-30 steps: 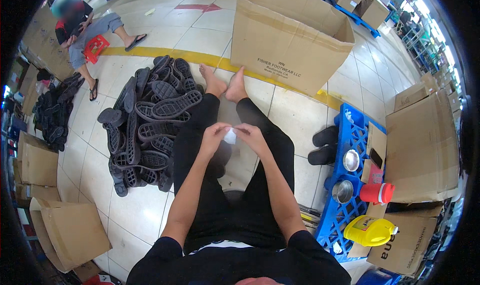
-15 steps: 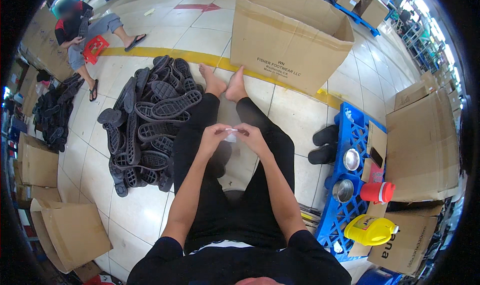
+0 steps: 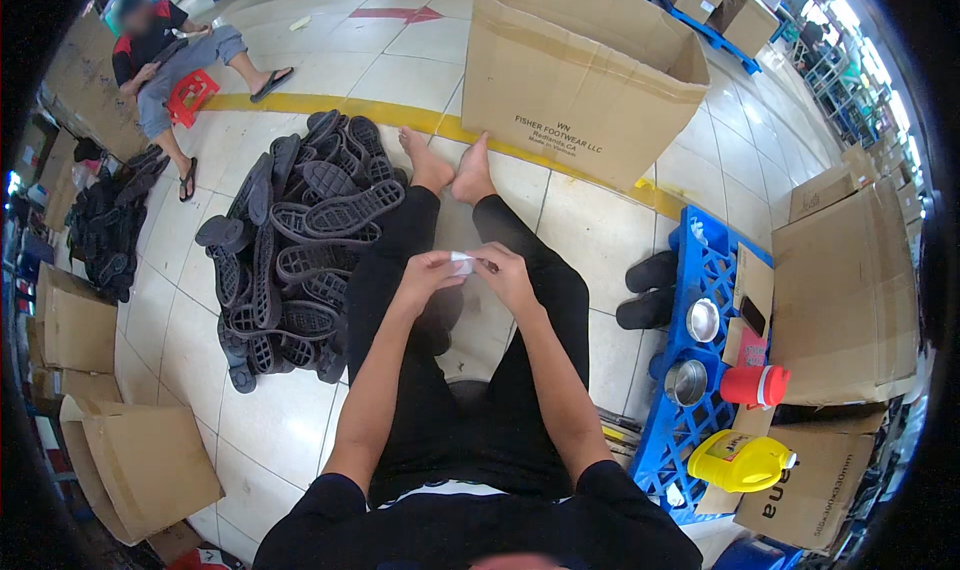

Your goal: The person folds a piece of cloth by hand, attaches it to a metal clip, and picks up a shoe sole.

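Observation:
Between my raised knees, my left hand (image 3: 430,273) pinches a small crumpled white piece (image 3: 461,263), perhaps paper or cloth. My right hand (image 3: 507,275) is closed just to the right of it, with a small dark thing (image 3: 489,266) at its fingertips. That thing is too small to name. Both forearms reach up from the lower edge. Left of my legs lies a heap of dark grey shoe soles (image 3: 325,215) with gridded undersides, several of them overlapping.
Beyond my bare feet stands a tall open carton (image 3: 560,100). At right, a blue plastic pallet (image 3: 690,260) bears metal bowls (image 3: 686,381), a red jug (image 3: 750,385) and a yellow bottle (image 3: 735,460). Dark slippers (image 3: 648,290) lie beside it. A seated co-worker (image 3: 160,60) is far left.
The white piece now shows higher between my fingers, and my right fingertips have drawn slightly away from it. A dark bit has come into sight there. The co-worker's hands have moved lower.

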The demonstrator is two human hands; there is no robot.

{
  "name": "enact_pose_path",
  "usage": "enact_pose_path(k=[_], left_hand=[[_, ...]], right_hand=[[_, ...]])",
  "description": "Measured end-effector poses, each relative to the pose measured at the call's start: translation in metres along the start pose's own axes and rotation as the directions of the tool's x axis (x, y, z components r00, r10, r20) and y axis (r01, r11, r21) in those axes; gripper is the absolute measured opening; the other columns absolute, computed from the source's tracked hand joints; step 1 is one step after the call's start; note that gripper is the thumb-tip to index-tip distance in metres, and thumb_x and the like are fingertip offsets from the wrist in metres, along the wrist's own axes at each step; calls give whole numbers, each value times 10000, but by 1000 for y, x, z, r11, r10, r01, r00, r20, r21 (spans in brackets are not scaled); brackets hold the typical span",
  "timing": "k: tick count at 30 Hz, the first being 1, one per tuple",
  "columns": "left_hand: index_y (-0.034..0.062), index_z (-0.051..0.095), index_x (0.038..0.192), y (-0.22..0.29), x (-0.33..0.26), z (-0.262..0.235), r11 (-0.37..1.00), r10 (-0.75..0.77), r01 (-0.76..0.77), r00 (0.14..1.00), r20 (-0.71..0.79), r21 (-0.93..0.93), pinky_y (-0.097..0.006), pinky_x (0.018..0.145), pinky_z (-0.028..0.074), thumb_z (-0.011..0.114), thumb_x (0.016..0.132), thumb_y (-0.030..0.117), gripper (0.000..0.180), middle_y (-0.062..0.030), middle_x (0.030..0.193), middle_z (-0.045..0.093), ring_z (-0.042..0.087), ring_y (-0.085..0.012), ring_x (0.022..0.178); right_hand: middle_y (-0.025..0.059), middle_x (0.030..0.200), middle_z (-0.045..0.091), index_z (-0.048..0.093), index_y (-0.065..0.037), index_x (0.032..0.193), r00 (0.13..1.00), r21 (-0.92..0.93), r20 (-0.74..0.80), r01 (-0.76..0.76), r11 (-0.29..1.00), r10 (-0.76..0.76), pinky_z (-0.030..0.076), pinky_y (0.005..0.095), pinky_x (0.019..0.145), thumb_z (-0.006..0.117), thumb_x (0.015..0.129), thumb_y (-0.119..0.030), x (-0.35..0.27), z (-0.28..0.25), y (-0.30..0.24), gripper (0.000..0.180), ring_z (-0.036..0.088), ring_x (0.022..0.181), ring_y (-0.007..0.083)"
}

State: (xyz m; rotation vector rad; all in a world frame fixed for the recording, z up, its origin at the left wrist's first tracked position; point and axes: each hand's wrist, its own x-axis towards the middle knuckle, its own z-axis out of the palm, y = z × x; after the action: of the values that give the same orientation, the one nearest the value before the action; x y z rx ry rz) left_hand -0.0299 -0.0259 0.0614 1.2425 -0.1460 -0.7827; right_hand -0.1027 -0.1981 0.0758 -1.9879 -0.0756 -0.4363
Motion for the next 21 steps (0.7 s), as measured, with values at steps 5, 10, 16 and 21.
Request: enact_pose_path(k=[5, 10, 16, 21], left_hand=[[-62, 625, 1073, 0, -2, -2, 999, 38, -37, 999, 14, -37, -321, 844, 554, 601, 882, 28, 212, -110, 1028, 648, 642, -191, 937], [-60, 621, 1081, 0, -3, -3, 999, 45, -45, 999, 4, -24, -317, 852, 550, 589, 888, 23, 212, -109, 1036, 646, 640, -188, 940], [-44, 630, 1087, 1, -2, -4, 999, 31, -31, 999, -17, -28, -303, 837, 554, 603, 901, 67, 218, -97, 1018, 650, 642, -173, 928], [-32, 644, 1078, 3, -2, -4, 1000, 4, -6, 998, -57, -24, -284, 812, 562, 616, 906, 103, 220, -88, 997, 658, 650, -166, 905]], right_hand=[[89, 919, 627, 661, -45, 966, 983, -133, -17, 177, 975, -181, 518, 332, 705, 677, 765, 10, 1, 2, -1, 210, 613, 818, 257], [83, 943, 622, 659, -45, 961, 965, -214, 30, 262, 941, -261, 512, 341, 768, 675, 750, 9, 2, 2, -4, 219, 606, 878, 268], [84, 945, 615, 655, -49, 986, 964, -219, 36, 266, 939, -264, 508, 343, 788, 665, 749, 20, 2, 1, -5, 247, 601, 896, 268], [80, 897, 605, 658, -68, 1012, 956, -223, 30, 291, 930, -292, 512, 320, 745, 643, 747, 54, 3, 5, -3, 292, 615, 853, 244]])
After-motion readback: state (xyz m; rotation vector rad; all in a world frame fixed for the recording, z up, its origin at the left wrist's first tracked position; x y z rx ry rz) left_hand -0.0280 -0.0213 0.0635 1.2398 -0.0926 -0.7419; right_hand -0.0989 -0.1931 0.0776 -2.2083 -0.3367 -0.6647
